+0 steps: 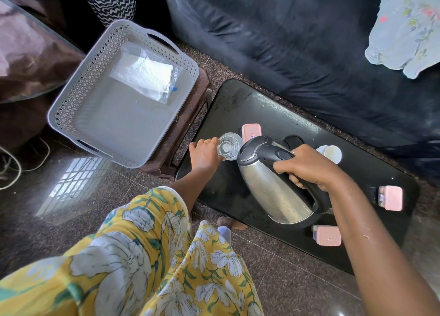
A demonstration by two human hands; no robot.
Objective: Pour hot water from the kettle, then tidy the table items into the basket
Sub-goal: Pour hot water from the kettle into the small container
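Right hand (309,170) is clamped on the steel kettle (273,184) handle, spout tipped over the glass (229,146) at the black table's (238,106) left end. Left hand (206,155) fingers wrap the glass. Stream not visible, maybe glare. Pour slowly and keep the spout centred over the rim.

The right hand (307,168) grips the black handle of the steel kettle (273,184), tilted with its spout just over a clear glass (229,146) that the left hand (205,154) holds on the black table (238,106). Three pink-lidded boxes and a white cup (331,153) sit around them. The grey basket (123,94) rests on a brown stool, holding a clear packet.
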